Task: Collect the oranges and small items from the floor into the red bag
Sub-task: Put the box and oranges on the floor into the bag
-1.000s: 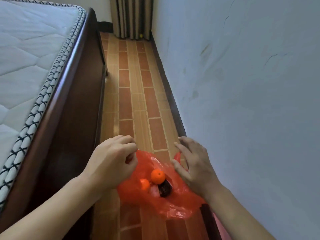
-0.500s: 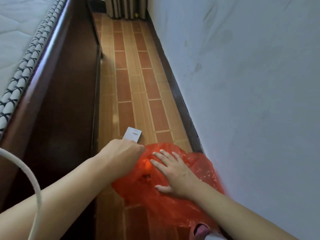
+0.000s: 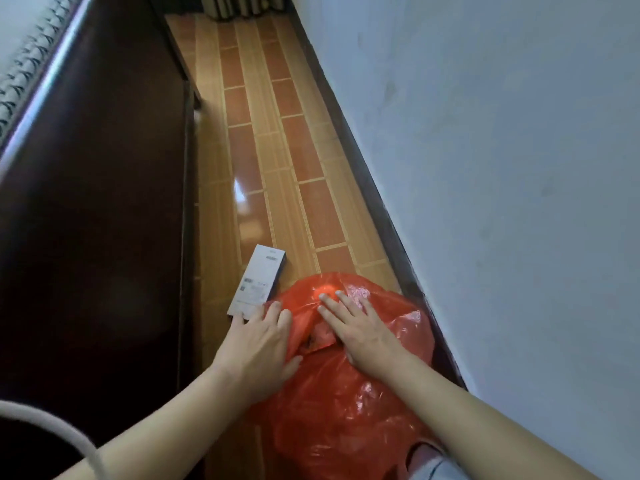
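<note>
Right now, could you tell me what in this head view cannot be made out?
- Contents of the red bag: the crumpled plastic and the right hand cover them; only an orange glow shows through near the fingertips.
- Print on the white box: too small to read; the left hand covers its near corner.
- Mattress: cut off by the top-left edge.
- Pinkish thing behind the bag: mostly hidden, unidentifiable.
</note>
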Available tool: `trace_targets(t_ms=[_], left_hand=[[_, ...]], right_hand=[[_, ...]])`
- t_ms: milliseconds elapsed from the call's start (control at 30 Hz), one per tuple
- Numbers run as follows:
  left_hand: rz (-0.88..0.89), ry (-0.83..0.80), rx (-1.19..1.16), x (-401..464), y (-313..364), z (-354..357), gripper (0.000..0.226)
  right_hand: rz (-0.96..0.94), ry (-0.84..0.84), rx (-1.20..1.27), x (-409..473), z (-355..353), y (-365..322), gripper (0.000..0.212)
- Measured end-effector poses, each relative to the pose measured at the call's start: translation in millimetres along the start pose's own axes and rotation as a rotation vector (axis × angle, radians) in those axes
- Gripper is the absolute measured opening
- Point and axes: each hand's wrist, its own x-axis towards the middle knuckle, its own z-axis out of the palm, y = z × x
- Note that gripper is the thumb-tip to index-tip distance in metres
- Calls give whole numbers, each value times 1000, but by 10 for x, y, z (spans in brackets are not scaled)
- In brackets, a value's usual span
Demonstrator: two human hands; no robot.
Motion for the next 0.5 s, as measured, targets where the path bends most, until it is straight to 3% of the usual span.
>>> trace_targets(t_ms=[133,267,400,500], left_hand=[[47,86,-137,347,385,361,85],[205,-24,59,532,427,763,82],[94,-116,106,582,157,927,65],[-9,-127,0,534,93,1040,60]], right_hand=[[62,10,18,9,77,174,79],[128,8,-4,-40,168,354,87],[220,-16,-8,-98,199,453,93],[252,57,49,-131,103,329,73]])
